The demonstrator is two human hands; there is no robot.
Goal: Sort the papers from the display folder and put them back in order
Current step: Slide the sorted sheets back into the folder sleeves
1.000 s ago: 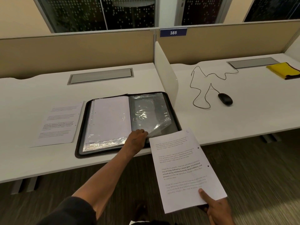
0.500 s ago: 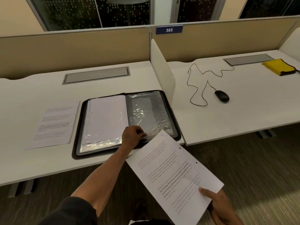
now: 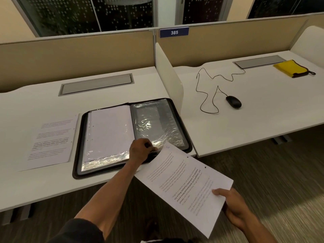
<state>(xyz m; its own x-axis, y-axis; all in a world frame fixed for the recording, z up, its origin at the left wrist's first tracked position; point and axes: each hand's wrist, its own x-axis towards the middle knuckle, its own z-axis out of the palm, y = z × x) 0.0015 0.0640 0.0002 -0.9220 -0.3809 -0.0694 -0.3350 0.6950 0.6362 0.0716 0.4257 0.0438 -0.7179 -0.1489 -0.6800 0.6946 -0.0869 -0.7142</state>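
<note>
Fingers (image 3: 149, 145) of the left hand (image 3: 140, 151) are curled onto the near edge of the empty plastic sleeve (image 3: 156, 125) on the right-hand page of the open display folder (image 3: 130, 135), pinching what looks like its top layer at the corner, though the printed sheet (image 3: 185, 186) covers the exact contact. The right hand (image 3: 235, 207) holds that sheet by its near right corner, thumb on top and the other fingers hidden beneath. The sheet hangs over the floor beyond the near edge of the tabletop (image 3: 245, 123), tilted, its far corner overlapping the folder's near right edge beside the left hand.

The folder lies open and flat near the tabletop's near edge, just left of the white divider. Its left page already holds a white paper inside a sleeve. A second loose printed page (image 3: 52, 141) rests flat on the tabletop just to the left of the folder.

The step in hand appears to be feeding the held sheet into the empty sleeve. Doing it well likely calls for lifting the film enough to open a clear mouth, squaring the sheet to the pocket before pushing, and leading with one corner. Thin film can cling and crumple the paper, so a slow, flat slide seems wise.
</note>
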